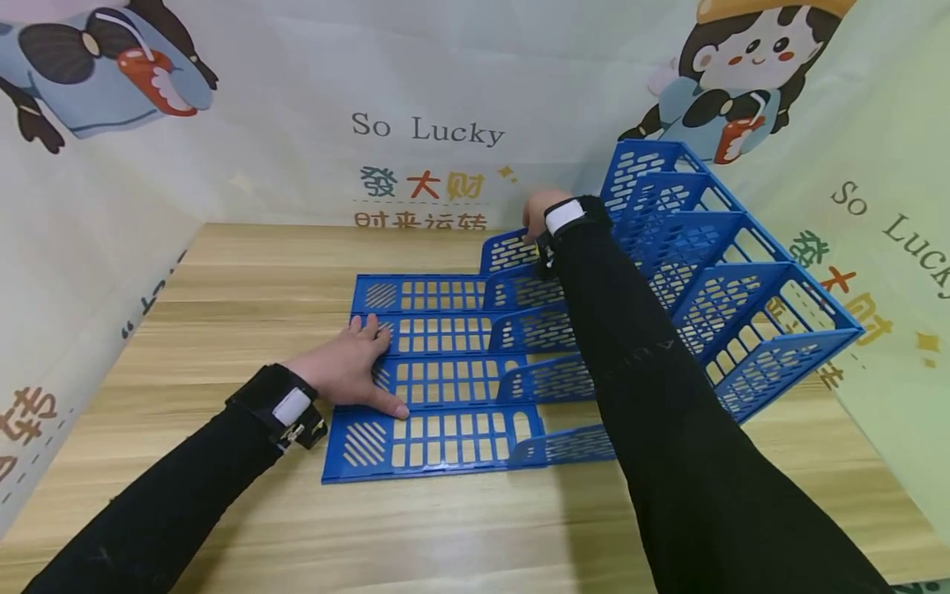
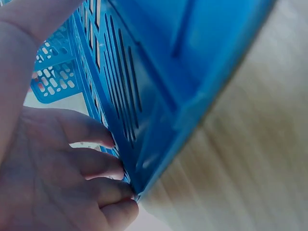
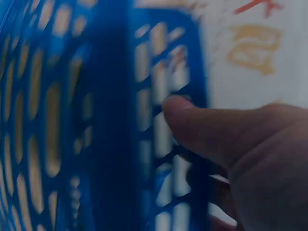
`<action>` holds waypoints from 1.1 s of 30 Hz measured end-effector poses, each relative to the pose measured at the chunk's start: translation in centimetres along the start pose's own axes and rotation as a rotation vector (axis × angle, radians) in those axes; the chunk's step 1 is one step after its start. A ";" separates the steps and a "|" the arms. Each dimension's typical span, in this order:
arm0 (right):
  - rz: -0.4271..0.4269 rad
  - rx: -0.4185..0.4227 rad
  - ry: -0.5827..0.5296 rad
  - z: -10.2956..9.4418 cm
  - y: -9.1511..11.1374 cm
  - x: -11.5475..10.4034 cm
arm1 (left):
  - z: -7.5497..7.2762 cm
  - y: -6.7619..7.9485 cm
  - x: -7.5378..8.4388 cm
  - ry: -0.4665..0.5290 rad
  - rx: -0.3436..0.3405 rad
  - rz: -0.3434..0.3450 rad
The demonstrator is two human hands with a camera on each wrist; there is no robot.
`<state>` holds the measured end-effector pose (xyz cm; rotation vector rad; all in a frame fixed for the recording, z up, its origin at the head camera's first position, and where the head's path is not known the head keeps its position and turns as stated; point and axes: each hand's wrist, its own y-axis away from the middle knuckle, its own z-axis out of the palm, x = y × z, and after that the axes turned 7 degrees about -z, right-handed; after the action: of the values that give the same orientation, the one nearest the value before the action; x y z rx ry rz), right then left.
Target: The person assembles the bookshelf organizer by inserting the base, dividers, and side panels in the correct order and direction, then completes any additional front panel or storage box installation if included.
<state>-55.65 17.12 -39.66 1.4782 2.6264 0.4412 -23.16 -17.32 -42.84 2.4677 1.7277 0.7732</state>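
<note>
A blue plastic file rack with slotted walls lies partly folded out across the table. Its flat lattice panels (image 1: pixel 356 473) spread to the left, and low dividers (image 1: pixel 545 328) rise from their right part. The tall compartments (image 1: pixel 731 223) lean up at the right. My left hand (image 1: pixel 349 363) rests with spread fingers on the left edge of the flat panels, fingertips at the rim in the left wrist view. At the back, my right hand (image 1: pixel 545 210) pinches the farthest divider (image 3: pixel 203 62), thumb on one face and fingers behind it. My right sleeve hides part of the rack.
The wooden table (image 1: pixel 223 297) extends around the rack. A printed cloth (image 1: pixel 297 165) with cartoon figures and lettering hangs behind it and along both sides. The tall compartments stand close to the right-hand cloth.
</note>
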 end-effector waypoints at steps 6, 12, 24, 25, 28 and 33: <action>-0.021 -0.050 0.035 4.5 -6.1 8.6 | -0.8 -0.6 1.6 -0.050 0.018 0.017; 0.042 0.010 0.027 1.8 -4.9 4.9 | -2.2 -1.4 2.7 -0.118 0.030 0.028; 0.057 0.093 -0.207 -5.5 11.2 -9.1 | -1.1 -1.9 2.4 -0.101 -0.003 0.004; 0.045 0.131 -0.235 -5.9 12.6 -10.0 | -0.9 -1.8 2.1 -0.094 -0.003 -0.001; -0.007 0.150 -0.244 -6.5 14.6 -11.7 | -0.5 -1.4 1.2 -0.075 0.002 -0.011; 0.029 -0.127 -0.154 -5.6 14.5 -12.2 | -0.2 -0.5 0.2 -0.043 0.006 -0.029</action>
<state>-38.60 12.68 -30.74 1.4504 2.4157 0.4673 -23.63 -17.02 -42.70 2.4385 1.7501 0.7086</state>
